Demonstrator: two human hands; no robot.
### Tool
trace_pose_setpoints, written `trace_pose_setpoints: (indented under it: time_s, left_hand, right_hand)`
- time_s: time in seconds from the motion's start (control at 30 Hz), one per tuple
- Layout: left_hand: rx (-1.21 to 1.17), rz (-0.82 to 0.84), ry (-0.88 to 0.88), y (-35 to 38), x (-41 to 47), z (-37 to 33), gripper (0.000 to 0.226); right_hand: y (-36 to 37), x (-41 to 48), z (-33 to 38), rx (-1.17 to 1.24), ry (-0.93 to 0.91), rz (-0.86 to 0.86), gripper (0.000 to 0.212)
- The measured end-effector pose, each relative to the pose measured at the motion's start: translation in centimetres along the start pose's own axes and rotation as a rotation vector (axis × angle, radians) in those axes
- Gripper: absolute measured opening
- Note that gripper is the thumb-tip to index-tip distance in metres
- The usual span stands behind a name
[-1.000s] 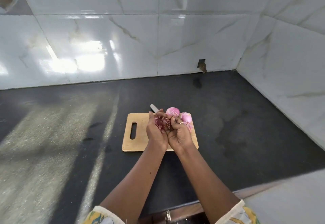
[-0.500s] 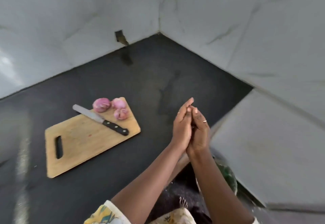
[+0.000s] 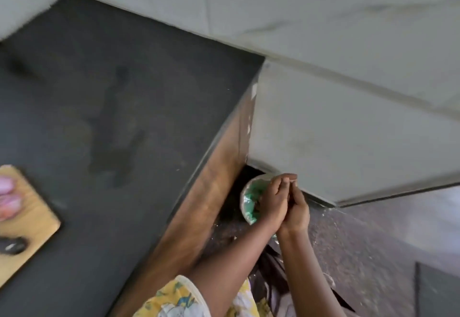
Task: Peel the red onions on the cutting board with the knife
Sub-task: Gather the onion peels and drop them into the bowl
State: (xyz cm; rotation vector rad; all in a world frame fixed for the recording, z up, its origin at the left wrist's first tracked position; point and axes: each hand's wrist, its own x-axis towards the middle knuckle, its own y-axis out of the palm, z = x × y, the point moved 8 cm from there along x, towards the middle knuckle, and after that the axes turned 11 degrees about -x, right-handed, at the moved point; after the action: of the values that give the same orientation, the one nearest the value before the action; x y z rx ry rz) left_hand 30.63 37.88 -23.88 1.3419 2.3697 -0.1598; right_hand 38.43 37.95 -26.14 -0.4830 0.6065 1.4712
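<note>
Head cam is pretty smeared with motion here, so take the fine detail loosely. Far off to the left of the hands, at the frame edge, sits the wooden cutting board (image 3: pixel 32 219), pale and rounded at the corner, with the pink, glossy peeled onions (image 3: pixel 8 199) on it and the dark knife handle (image 3: pixel 12 246) lying just nearer me. That's the big change: a second ago both hands were bunched over the board with scraps of purple skin, half a second ago they had swung clear over the counter, and now they're down past its edge. So I'd guess this is clean-up, dumping the peels, with the peeling itself about done.

Between board and hands is the counter (image 3: pixel 129 107), matte dark stone with faint smudgy stains, then its brown wooden side.

Then the left hand (image 3: pixel 275 202) and right hand (image 3: pixel 296 211), pressed together side by side with fingers curled in, cupped over a round bin (image 3: pixel 249 198) lined with crinkly green plastic, white at the rim. Can't tell if any skin is left inside the cupped hands; nothing shows. The speckled floor is beyond on the right.
</note>
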Motion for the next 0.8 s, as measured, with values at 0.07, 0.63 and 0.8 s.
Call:
trace_pose_setpoints:
  time_s: [0.07,0.63,0.8]
  left_hand:
    - [-0.056,-0.07,-0.153,0.3,1.4,5.0,0.031]
    - [-0.442,-0.477,-0.702,0.4,10.8,25.5,0.028]
    - [-0.377,-0.492,-0.686,-1.1,9.9,25.0,0.025]
  right_hand:
    - [-1.0,3.1,-4.0,0.159,0.19,-0.015,0.035]
    - [-4.6,17.8,-16.6,0.272,0.658,-0.231,0.03]
    - [-7.6,17.3,-15.9,-0.072,0.581,-0.355,0.021]
